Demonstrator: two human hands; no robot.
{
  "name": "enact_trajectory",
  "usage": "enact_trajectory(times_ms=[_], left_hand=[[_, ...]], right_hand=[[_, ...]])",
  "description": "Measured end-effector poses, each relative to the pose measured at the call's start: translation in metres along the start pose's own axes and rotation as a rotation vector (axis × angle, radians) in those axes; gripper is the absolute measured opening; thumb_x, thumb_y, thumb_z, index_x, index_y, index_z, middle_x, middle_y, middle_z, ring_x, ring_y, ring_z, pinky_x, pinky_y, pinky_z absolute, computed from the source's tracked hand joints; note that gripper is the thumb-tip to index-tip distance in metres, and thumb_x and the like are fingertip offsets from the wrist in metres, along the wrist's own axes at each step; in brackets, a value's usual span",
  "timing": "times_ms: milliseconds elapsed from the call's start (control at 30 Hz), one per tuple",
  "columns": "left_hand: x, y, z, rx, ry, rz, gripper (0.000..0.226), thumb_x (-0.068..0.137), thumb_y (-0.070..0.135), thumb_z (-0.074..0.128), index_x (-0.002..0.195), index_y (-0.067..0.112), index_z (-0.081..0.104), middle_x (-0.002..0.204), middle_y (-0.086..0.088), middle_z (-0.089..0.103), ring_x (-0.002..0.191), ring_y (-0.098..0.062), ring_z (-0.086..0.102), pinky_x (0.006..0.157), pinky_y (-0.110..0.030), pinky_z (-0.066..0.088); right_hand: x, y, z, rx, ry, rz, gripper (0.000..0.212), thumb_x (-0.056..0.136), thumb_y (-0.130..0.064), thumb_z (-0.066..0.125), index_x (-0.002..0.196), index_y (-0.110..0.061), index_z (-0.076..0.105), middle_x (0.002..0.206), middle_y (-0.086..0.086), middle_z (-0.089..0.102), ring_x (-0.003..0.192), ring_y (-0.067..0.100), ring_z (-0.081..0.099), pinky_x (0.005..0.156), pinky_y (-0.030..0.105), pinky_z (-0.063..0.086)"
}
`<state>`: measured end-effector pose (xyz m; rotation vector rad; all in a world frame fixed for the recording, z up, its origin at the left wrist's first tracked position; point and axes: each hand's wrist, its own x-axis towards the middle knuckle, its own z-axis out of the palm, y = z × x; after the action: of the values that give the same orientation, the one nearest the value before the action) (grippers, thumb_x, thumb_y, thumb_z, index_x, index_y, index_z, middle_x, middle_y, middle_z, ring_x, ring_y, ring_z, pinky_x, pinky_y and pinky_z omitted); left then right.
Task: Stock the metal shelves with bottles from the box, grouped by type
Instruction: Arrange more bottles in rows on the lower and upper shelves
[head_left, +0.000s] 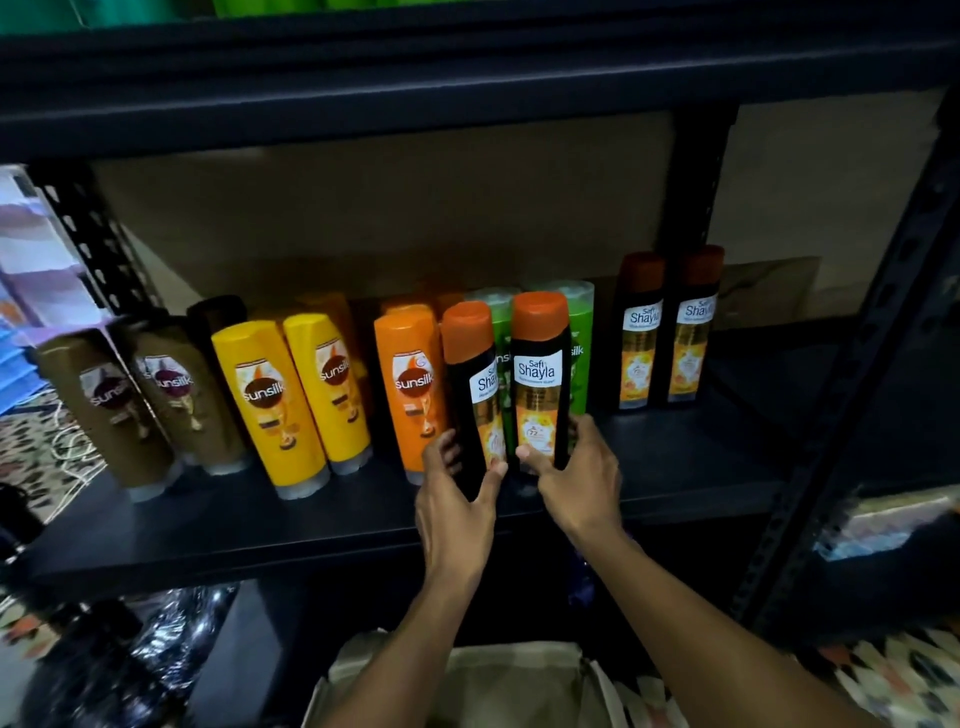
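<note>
Partly, green bottles (581, 332) are hidden. Your left hand (457, 512) grips the tilted bottle (470, 395); your right hand (582, 483) grips the upright bottle (540, 384).

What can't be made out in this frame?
All in the head view.
Green bottles: labels mostly hidden behind the two held Shayla bottles.
Held bottles' bases: covered by the left hand and right hand; on the shelf or lifted, unclear.
Box: contents cut off by the bottom edge and forearms.
Green items on the upper shelf: cut off by the top edge.
</note>
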<state>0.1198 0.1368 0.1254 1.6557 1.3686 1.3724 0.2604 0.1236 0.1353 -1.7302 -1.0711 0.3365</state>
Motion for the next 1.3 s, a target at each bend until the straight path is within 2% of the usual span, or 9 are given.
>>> enact_trajectory(times_ms=[233,433,600,733,800,967,1067,1200,1300], left_hand=[[-0.001,0.003,-0.009,0.127,-0.099,0.031,0.068,0.096,0.035,0.069,0.153,0.032,0.031,0.143,0.000,0.059,0.130,-0.020,0.057,0.102,-0.049,0.052],[-0.003,0.007,-0.013,0.116,-0.137,0.053,0.071,0.092,0.045,0.071,0.151,0.028,0.034,0.143,0.005,0.057,0.128,-0.017,0.056,0.100,-0.044,0.052],[0.003,0.008,-0.009,0.147,-0.148,0.079,0.064,0.093,0.036,0.072,0.148,0.024,0.040,0.137,0.005,0.061,0.122,-0.018,0.060,0.092,-0.036,0.050],[0.000,0.009,-0.003,0.164,-0.192,0.118,0.059,0.095,0.028,0.070,0.148,0.022,0.044,0.128,0.016,0.057,0.116,-0.005,0.054,0.091,-0.028,0.044],[-0.001,0.012,0.008,0.157,-0.213,0.137,0.053,0.096,0.024,0.070,0.144,0.021,0.047,0.126,0.014,0.060,0.115,-0.007,0.057,0.090,-0.026,0.044],[-0.007,0.023,0.047,0.158,-0.318,0.155,0.050,0.096,0.029,0.069,0.141,0.021,0.049,0.125,0.008,0.068,0.112,-0.011,0.064,0.089,-0.023,0.046],[-0.009,0.032,0.077,0.154,-0.367,0.173,0.048,0.097,0.030,0.068,0.140,0.020,0.049,0.121,0.008,0.069,0.104,-0.009,0.064,0.081,-0.014,0.041],[-0.004,0.038,0.119,0.153,-0.392,0.168,0.049,0.100,0.034,0.063,0.145,0.024,0.046,0.125,0.006,0.068,0.112,-0.020,0.060,0.081,-0.023,0.036],[-0.001,0.039,0.139,0.126,-0.394,0.157,0.055,0.099,0.032,0.065,0.149,0.026,0.043,0.132,0.011,0.063,0.115,-0.013,0.054,0.088,-0.021,0.034]], right_hand=[[-0.003,0.013,-0.027,-0.074,-0.051,-0.024,0.051,0.084,-0.045,0.075,0.125,-0.028,0.050,0.117,-0.006,0.065,0.109,0.019,0.062,0.092,0.038,0.051],[-0.010,0.009,-0.031,-0.078,0.046,-0.033,0.095,0.067,-0.059,0.084,0.141,-0.024,0.036,0.136,0.000,0.050,0.124,0.019,0.051,0.102,0.038,0.046],[-0.005,0.005,-0.030,-0.154,0.150,-0.009,0.079,0.069,-0.054,0.084,0.129,-0.019,0.048,0.121,0.001,0.057,0.111,0.022,0.059,0.091,0.035,0.048],[-0.002,0.018,-0.052,-0.206,0.184,-0.008,0.077,0.070,-0.052,0.083,0.131,-0.018,0.049,0.116,0.003,0.061,0.106,0.025,0.062,0.086,0.036,0.048],[0.005,0.030,-0.071,-0.208,0.221,-0.002,0.078,0.071,-0.051,0.083,0.133,-0.018,0.049,0.116,0.004,0.065,0.106,0.027,0.063,0.086,0.038,0.050],[0.034,0.062,-0.114,-0.213,0.230,0.069,0.071,0.075,-0.055,0.079,0.131,-0.020,0.053,0.108,0.002,0.069,0.100,0.026,0.066,0.084,0.039,0.055],[0.056,0.080,-0.131,-0.253,0.214,0.105,0.072,0.077,-0.060,0.076,0.132,-0.020,0.053,0.110,0.003,0.069,0.104,0.028,0.065,0.083,0.037,0.052],[0.082,0.097,-0.133,-0.235,0.235,0.062,0.063,0.078,-0.055,0.076,0.125,-0.019,0.053,0.109,0.003,0.069,0.100,0.026,0.066,0.079,0.036,0.053],[0.087,0.103,-0.126,-0.221,0.232,0.043,0.060,0.080,-0.054,0.073,0.125,-0.022,0.049,0.109,-0.002,0.065,0.099,0.023,0.065,0.077,0.035,0.052]])
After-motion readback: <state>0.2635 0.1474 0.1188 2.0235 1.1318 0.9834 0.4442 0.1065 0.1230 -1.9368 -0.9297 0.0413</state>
